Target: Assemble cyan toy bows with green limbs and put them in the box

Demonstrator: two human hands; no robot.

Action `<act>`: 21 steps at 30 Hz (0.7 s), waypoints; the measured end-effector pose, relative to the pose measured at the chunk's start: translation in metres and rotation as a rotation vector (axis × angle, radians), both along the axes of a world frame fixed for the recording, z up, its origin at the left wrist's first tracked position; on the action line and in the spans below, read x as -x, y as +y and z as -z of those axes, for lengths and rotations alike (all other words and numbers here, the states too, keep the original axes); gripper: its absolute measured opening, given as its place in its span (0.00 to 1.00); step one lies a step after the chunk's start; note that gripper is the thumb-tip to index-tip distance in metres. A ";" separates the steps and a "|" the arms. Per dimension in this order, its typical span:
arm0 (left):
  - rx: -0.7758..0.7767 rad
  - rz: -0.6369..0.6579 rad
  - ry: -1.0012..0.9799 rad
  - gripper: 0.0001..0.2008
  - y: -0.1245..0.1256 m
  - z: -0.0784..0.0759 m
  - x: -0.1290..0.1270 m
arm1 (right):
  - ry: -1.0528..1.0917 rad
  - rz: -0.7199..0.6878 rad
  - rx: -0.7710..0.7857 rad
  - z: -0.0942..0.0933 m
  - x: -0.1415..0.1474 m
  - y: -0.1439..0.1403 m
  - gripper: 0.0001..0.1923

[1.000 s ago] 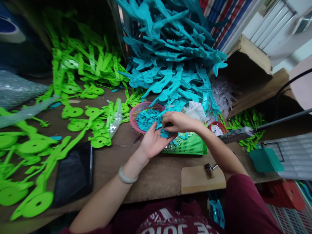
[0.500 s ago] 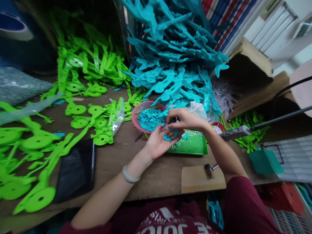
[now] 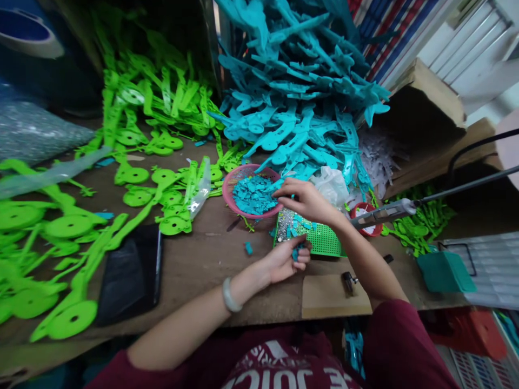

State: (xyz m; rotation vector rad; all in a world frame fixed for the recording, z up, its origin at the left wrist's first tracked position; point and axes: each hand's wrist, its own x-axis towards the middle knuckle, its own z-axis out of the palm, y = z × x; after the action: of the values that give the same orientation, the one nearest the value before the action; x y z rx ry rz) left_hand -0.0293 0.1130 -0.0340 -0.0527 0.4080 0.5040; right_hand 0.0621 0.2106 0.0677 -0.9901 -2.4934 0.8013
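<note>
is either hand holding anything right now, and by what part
The left hand cups small teal pieces between its curled fingers and palm. The right hand reaches into the pink bowl of teal bits; whether it pinches one cannot be told.

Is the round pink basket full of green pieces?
No, the round pink plastic basket holds a heap of small teal plastic pieces, and the right hand reaches beside it.

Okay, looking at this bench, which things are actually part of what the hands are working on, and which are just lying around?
In use:
left hand, curled around small teal pieces
right hand, at the pink basket of teal chips
green perforated tray

Lying about:
lime green parts
teal parts pile
black tablet
wooden block
</note>
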 end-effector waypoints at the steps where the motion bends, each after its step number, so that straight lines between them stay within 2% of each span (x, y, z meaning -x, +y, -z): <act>1: -0.004 -0.065 -0.005 0.16 0.004 -0.002 0.003 | 0.063 0.068 -0.008 -0.002 -0.012 -0.002 0.11; 5: -0.021 -0.248 -0.004 0.26 0.018 -0.013 0.012 | 0.258 0.322 0.031 0.000 -0.055 -0.016 0.12; 9: -0.070 -0.340 0.039 0.36 0.026 -0.020 0.016 | 0.329 0.432 0.044 0.021 -0.075 -0.036 0.12; 16: -0.187 -0.421 0.135 0.40 0.035 -0.025 0.023 | 0.425 0.572 0.085 0.047 -0.090 -0.059 0.12; 19: -0.262 -0.415 0.237 0.39 0.042 -0.028 0.016 | 0.452 0.622 0.115 0.053 -0.099 -0.063 0.11; 21: -0.382 -0.443 0.344 0.36 0.045 -0.032 0.006 | 0.455 0.639 0.116 0.055 -0.104 -0.064 0.11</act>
State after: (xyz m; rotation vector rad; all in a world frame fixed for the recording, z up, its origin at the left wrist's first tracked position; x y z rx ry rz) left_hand -0.0356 0.1582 -0.0022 0.3229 0.6348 1.0286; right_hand 0.1662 0.1466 0.0125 -1.3580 -1.6230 0.8377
